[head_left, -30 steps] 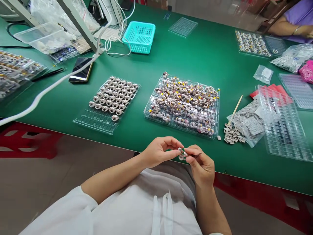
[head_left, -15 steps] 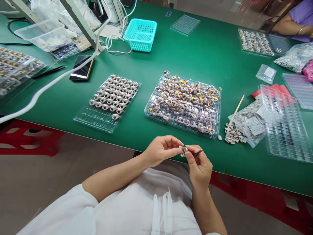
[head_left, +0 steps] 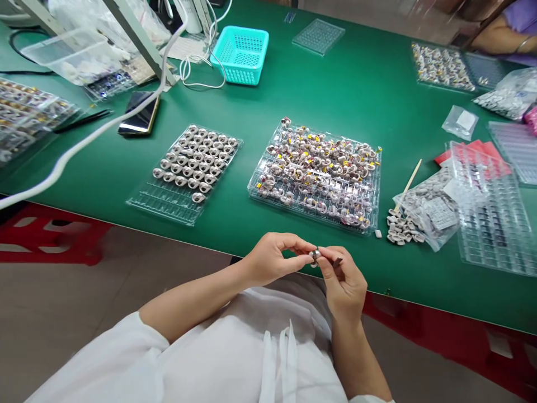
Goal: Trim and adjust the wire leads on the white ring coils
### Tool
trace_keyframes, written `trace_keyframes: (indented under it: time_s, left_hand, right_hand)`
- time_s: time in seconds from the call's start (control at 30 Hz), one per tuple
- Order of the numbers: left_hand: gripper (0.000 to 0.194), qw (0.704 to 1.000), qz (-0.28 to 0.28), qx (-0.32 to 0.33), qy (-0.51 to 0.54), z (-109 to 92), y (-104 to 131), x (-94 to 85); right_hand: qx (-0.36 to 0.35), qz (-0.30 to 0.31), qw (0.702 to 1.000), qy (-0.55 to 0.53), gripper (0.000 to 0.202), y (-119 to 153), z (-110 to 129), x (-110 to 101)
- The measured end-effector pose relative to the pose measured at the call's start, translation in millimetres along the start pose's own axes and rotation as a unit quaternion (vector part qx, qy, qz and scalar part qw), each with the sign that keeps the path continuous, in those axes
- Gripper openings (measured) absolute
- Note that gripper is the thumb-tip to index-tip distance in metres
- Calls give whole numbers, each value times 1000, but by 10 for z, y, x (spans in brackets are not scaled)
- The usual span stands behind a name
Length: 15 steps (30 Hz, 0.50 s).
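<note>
Close to the table's front edge, my left hand (head_left: 274, 258) pinches a small shiny whitish-silver piece (head_left: 314, 256) between thumb and forefinger. My right hand (head_left: 346, 284) meets it from the other side, thumb and fingers closed on the same piece. A short dark brown strip (head_left: 337, 262) sticks out between my right fingers. Just beyond the hands lies a clear tray (head_left: 257, 187) crowded with ring-like pale pieces, some with yellow and reddish bits. Further left, another clear tray (head_left: 153, 206) carries rows of similar pale pieces. Fingers partly hide the held piece.
Loose pale pieces (head_left: 403, 230), a wooden stick (head_left: 413, 178) and a plastic bag (head_left: 438, 215) lie at right beside clear trays (head_left: 499, 224). A turquoise basket (head_left: 241, 71), a phone (head_left: 139, 115) and a white cable (head_left: 71, 151) are at left. A co-worker's arm (head_left: 499, 42) shows top right.
The held piece has turned slightly between my fingers, and the brown strip sits at a different angle. My right hand has shifted a little to the right. The view has moved slightly.
</note>
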<state>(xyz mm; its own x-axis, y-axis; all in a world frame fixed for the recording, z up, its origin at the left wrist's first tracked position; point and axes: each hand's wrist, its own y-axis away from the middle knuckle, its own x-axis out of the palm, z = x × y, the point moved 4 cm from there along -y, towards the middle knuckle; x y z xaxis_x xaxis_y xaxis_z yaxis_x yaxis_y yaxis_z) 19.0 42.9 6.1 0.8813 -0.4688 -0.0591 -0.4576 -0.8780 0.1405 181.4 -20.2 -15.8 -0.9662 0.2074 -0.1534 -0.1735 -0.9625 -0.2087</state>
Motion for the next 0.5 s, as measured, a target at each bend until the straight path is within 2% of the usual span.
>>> trace_keyframes:
  time_s: [0.2, 0.33, 0.5]
  left_hand:
    - [18, 999, -3, 47, -4, -40, -1, 15]
    - [17, 997, -13, 73, 16, -38, 6, 13]
    - [20, 999, -26, 27, 30, 19, 27, 17]
  right_hand:
    - [-22, -5, 1000, 10, 25, 17, 11, 9]
    - [15, -9, 1000, -23, 19, 19, -50, 28]
    - [37, 8, 999, -23, 18, 6, -44, 44]
